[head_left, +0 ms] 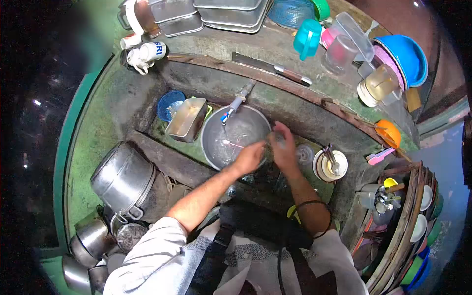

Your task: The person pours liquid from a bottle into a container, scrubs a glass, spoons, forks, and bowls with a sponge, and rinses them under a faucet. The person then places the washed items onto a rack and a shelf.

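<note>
Over the right side of a round metal basin [205, 147], my left hand [250, 156] has its fingers curled, and whatever it may hold is hidden. My right hand [285, 150] is closed around what looks like a clear glass [279, 139], slightly blurred, just right of the basin rim. Water runs from a tap [235, 104] with a blue handle into the basin. To the right of my right hand stands another clear glass [305, 154]. Beside it a stack of small plates [319, 169] carries several spoons [334, 164].
Left of the basin are a rectangular metal pan [187, 119] and a blue basket [169, 104]. A large pot [123, 174] stands at the left. On the back ledge lie a long knife [270, 69], a teal mug [307, 38] and metal trays [231, 17]. An orange bowl [388, 132] sits at right.
</note>
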Demonstrator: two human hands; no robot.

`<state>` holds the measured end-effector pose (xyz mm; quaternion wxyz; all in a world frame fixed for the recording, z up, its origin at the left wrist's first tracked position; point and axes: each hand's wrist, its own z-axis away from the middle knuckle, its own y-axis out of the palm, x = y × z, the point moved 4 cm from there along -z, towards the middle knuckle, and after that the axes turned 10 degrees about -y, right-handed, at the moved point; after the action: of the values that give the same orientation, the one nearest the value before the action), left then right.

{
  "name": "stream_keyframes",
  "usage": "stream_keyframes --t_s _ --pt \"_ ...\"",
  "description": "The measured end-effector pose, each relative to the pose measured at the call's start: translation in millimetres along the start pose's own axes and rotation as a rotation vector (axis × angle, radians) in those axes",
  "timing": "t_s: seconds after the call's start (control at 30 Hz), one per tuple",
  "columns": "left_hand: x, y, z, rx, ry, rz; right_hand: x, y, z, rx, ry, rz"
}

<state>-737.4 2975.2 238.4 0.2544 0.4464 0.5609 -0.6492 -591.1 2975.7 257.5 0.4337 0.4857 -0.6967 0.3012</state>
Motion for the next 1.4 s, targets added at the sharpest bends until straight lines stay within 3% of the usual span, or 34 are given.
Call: stream_keyframes --t_s 0.03,0.07,0.1,0.17,0.2,0.23,0.3,0.33,0.43,0.47,0.57,0.63,0.7,0.73,0.77,0.83,0.87,0.9,0.97,1.03,1.1,1.13,1.17,1.2,1.23,1.3,1.33,1.37,1.4 --pt "-7 4 8 0.079 -0.021 -0.190 16 14 -7 0.117 -0.139 0.271" --pt "-3 7 14 0.053 -0.017 -0.149 24 25 -14 0.236 -0.278 0.542" --pt "2 9 18 0.026 -0.015 -0.109 16 29 -22 0.239 -0.278 0.539" --pt "-18 -14 15 0.035 -0.111 0.006 -15 30 -32 0.121 0.260 0.252" --pt "-24 -24 15 0.048 -0.206 0.123 -14 29 -27 -0.057 0.347 0.194" --pt "-24 -29 12 0.039 -0.207 0.126 -10 37 -22 -0.048 0.343 0.193" --pt "-27 -42 11 -0.125 -0.146 -0.141 21 51 -12 0.018 -0.221 0.298" --pt "-33 -46 16 -0.094 -0.151 -0.166 27 47 -16 0.163 -0.196 0.323" --pt "-49 -56 24 -0.109 -0.094 -0.091 26 32 -36 0.168 0.002 0.307" --pt "-47 -57 21 -0.039 -0.200 -0.008 20 30 -37 0.106 0.038 0.240" --pt "-35 -50 12 0.093 -0.179 -0.099 17 40 -13 0.102 -0.110 0.399" --pt "-30 -44 14 0.083 -0.152 -0.123 8 33 -16 0.186 -0.097 0.438" --pt "-19 -38 11 0.190 -0.297 0.202 -19 30 -12 -0.047 0.561 -0.499" --pt "-21 -35 13 0.253 -0.369 0.351 -21 29 -12 -0.048 0.557 -0.500" --pt "-17 -34 13 0.252 -0.369 0.352 -22 33 -6 -0.005 0.627 -0.693" --pt "-11 -24 17 0.485 -0.696 1.091 -19 40 3 0.075 0.755 -1.085" --pt "-14 -21 21 0.492 -0.765 1.111 -23 34 -1 0.058 0.843 -1.020" --pt "-19 -18 23 0.498 -0.774 1.109 -25 29 -6 0.048 0.848 -1.020" --pt "-30 -15 25 0.413 -0.586 0.875 -21 19 -20 0.094 0.794 -0.757" --pt "-23 -16 21 0.334 -0.603 0.724 -35 15 -21 -0.005 0.757 -0.722" --pt "-6 -10 10 0.102 -0.482 0.464 -22 16 -19 -0.001 0.507 -0.577" --pt "-1 -7 6 0.077 -0.439 0.368 -24 23 -3 0.037 0.647 -0.788" --pt "-7 -9 2 0.051 -0.395 0.274 -20 30 10 0.146 0.461 -0.743" --pt "-8 -6 3 0.143 -0.521 0.321 -36 28 16 0.202 0.418 -0.595" --pt "-4 -6 0 0.148 -0.525 0.321 -51 26 20 0.255 0.374 -0.449" --pt "15 -16 -4 0.056 -0.467 -0.174 -51 12 5 0.209 0.486 -0.422" --pt "33 -15 -9 -0.015 -0.472 0.156 -17 10 -3 0.178 0.708 -0.560" --pt "-6 -21 -8 -0.074 -0.494 0.488 -26 11 -1 0.414 0.722 -0.569" --pt "5 -11 -13 0.034 -0.467 0.524 -30 17 7 0.554 0.538 -0.550"
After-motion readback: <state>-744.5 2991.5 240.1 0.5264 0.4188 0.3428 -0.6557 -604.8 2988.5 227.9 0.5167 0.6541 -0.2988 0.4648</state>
